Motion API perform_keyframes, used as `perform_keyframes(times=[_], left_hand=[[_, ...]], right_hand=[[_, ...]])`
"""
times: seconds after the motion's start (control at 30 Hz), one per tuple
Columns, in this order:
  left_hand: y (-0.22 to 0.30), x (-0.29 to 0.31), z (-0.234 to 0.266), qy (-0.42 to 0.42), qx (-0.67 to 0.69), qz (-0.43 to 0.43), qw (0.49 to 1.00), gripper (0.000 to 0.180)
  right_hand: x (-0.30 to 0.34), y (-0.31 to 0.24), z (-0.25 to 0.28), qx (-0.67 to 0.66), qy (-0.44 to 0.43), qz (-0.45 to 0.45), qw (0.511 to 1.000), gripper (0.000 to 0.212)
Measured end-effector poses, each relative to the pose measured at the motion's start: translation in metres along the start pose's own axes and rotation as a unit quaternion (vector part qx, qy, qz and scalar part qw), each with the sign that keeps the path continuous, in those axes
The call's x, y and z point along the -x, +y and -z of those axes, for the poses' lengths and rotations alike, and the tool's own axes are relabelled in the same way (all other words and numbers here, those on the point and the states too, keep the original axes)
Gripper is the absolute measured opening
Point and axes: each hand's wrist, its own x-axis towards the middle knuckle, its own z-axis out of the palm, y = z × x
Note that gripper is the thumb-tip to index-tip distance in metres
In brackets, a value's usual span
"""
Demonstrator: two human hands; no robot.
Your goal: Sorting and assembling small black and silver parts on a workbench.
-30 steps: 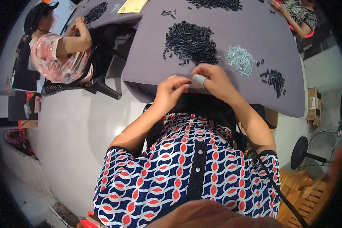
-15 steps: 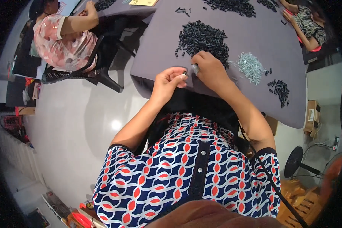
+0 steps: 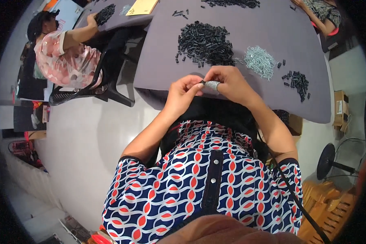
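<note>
Just off the table's near edge, my two hands meet at the fingertips. My left hand (image 3: 179, 93) pinches a small black cylindrical piece (image 3: 202, 82) between thumb and finger. My right hand (image 3: 235, 86) is closed at the other end of that piece; whether it also holds a tiny part is hidden. A silvery grey wrap (image 3: 211, 85) covers my right thumb. Beyond my hands lies a large heap of short black cylindrical pieces (image 3: 205, 42). To its right is a pile of small silvery pins (image 3: 259, 62), and further right a smaller black pile (image 3: 298, 84).
A grey cloth covers the table (image 3: 158, 61). Another person (image 3: 67, 57) sits at the far left by a yellow envelope (image 3: 142, 7); a second person (image 3: 323, 16) sits at the far right. A black fan (image 3: 326, 161) and a cardboard box (image 3: 340, 107) stand at right.
My right hand has come down and left from beside the black heap to my left fingertips. The view has shifted slightly. The person at left has stretched an arm toward a black pile.
</note>
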Motion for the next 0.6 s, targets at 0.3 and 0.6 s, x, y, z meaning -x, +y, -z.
perform_keyframes(times=[0.3,0.6], left_hand=[[0.002,-0.005,-0.015,-0.021,-0.053,-0.047,0.997,0.012],[0.005,-0.008,-0.003,-0.081,0.045,0.054,0.994,0.015]], right_hand=[[0.014,0.007,0.017,-0.205,-0.020,-0.045,0.977,0.012],[0.016,-0.009,0.014,0.052,0.030,0.066,0.996,0.009]])
